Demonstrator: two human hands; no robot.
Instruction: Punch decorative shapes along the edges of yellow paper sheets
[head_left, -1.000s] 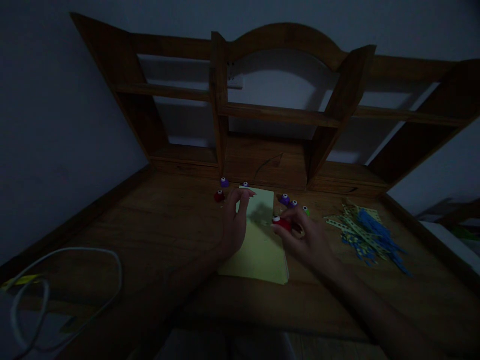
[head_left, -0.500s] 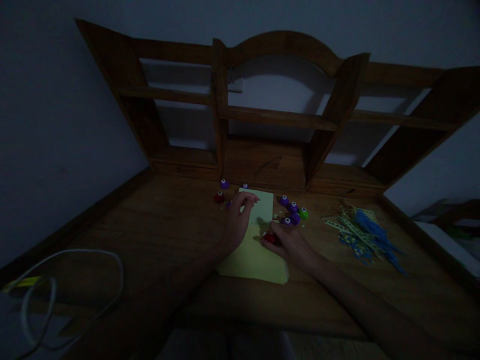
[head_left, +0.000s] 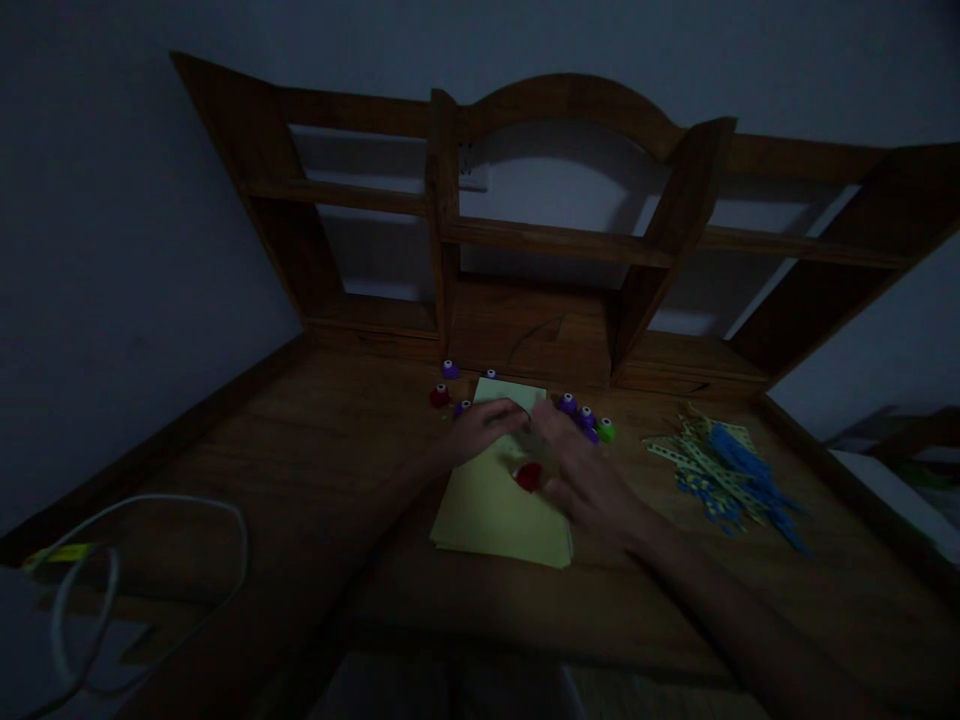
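A stack of yellow paper (head_left: 487, 510) lies on the wooden desk (head_left: 315, 470) in front of me. My left hand (head_left: 480, 432) rests at the stack's far edge with its fingers curled on the top sheet. Reaching over the paper's right side, my right hand (head_left: 589, 478) has its fingers stretched toward the far edge and looks slightly blurred. A small red punch (head_left: 529, 476) lies on the paper just left of my right thumb, free of the hand.
More small punches stand behind the paper: red (head_left: 439, 396) and purple (head_left: 449, 369) at the left, purple (head_left: 568, 404) and green (head_left: 606, 430) at the right. Blue and yellow paper strips (head_left: 724, 465) lie at the right. White cable (head_left: 150, 560) lies left. A shelf unit (head_left: 555, 235) backs the desk.
My right hand brought the red punch down onto the paper, let it go, and reached forward. My left hand's fingers curled lower onto the paper's far edge.
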